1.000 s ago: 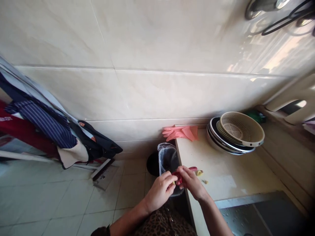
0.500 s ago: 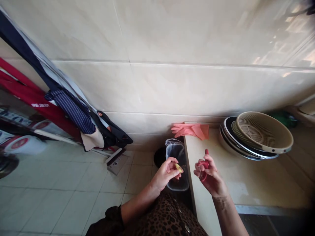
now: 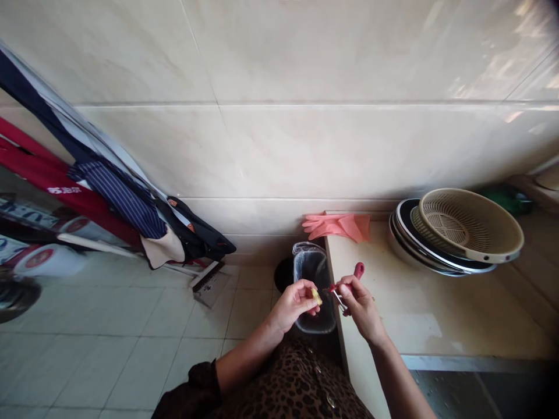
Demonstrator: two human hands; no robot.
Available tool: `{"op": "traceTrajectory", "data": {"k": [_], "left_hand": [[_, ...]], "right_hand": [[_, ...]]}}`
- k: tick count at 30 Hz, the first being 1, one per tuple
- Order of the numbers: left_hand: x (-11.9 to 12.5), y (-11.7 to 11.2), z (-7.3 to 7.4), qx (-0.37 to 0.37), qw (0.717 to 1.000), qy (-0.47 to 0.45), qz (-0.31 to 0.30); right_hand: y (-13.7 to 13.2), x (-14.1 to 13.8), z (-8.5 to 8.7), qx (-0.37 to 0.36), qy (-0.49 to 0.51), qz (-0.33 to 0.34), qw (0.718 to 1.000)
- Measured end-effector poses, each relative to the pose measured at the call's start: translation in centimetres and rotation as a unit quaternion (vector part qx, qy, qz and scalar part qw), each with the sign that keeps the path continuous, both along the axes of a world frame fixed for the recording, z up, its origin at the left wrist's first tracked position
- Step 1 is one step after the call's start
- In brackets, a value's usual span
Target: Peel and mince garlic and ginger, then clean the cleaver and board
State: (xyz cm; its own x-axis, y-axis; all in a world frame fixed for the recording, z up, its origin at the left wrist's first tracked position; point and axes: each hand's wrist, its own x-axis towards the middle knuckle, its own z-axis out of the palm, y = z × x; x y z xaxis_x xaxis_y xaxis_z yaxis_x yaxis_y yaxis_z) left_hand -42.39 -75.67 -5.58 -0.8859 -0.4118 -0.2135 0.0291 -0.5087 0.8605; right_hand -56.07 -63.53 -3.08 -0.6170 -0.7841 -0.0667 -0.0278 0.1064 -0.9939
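Tiled wall (image 3: 279, 151) above a pale counter (image 3: 419, 314), two hands working over a clear plastic bin (image 3: 311, 265).
Left hand (image 3: 294, 305) curling nearly shut, pinching a small yellow chunk (image 3: 317, 297) above the bin; right hand (image 3: 360, 302) closing around a red-handled peeler (image 3: 358, 270), its blade pointing toward the chunk, just beside it. Pink rubber gloves (image 3: 336, 227) lying at the counter's back edge, near stacked plates (image 3: 419, 233) under a beige colander (image 3: 467, 224).
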Motion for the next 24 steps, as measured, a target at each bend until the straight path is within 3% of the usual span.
{"op": "traceTrajectory", "data": {"k": [4,7,14,24], "left_hand": [[-0.3,-0.1,-1.3,0.006,1.0,-0.022,0.001],[-0.3,-0.1,-1.7,0.024,0.999,-0.02,0.007],[-0.3,0.1,-1.1,0.091,0.994,-0.055,0.025],[-0.3,0.5,-0.9,0.119,0.991,-0.051,0.031]], "right_hand": [[-1.0,0.7,-0.2,0.005,0.165,0.016,0.986],[-1.5,1.3,-0.7,0.002,0.227,0.027,0.974],[-1.8,1.7,-0.7,0.006,0.219,0.078,0.973],[-2.0,1.8,-1.1,0.028,0.237,0.073,0.968]]}}
